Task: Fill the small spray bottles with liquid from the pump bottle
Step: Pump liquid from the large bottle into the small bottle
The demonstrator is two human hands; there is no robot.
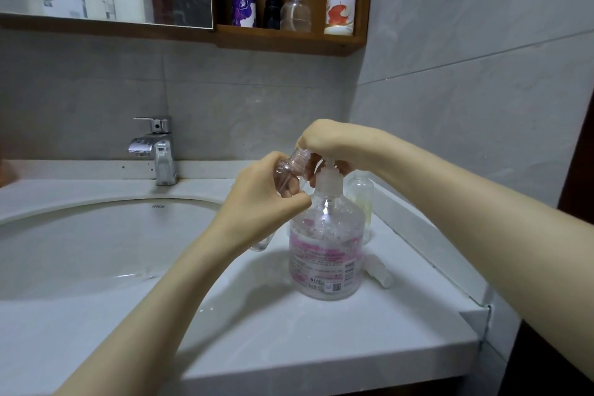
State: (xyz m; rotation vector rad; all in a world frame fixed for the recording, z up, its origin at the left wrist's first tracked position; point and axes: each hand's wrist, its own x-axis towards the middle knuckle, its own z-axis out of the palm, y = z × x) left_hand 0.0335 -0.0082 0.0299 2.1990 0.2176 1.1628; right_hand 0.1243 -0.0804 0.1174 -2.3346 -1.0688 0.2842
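Fingers of your left hand (257, 196) grip a small clear plastic spray bottle (289, 170), tilted against the tall clear pink-labelled pump bottle (326, 251); your right hand (331, 141) curls round its white pump (328, 175)

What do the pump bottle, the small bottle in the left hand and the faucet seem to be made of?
The pump bottle: likely clear glossy plastic; bubbles inside show through. The small spray bottle: seemingly clear plastic, with a moulded threaded neck. The faucet: polished chromed metal, by its mirror-like reflections.

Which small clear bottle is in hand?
The uncapped, tilted bottle gripped by the left hand; a second bottle stands on the counter behind the pump bottle.
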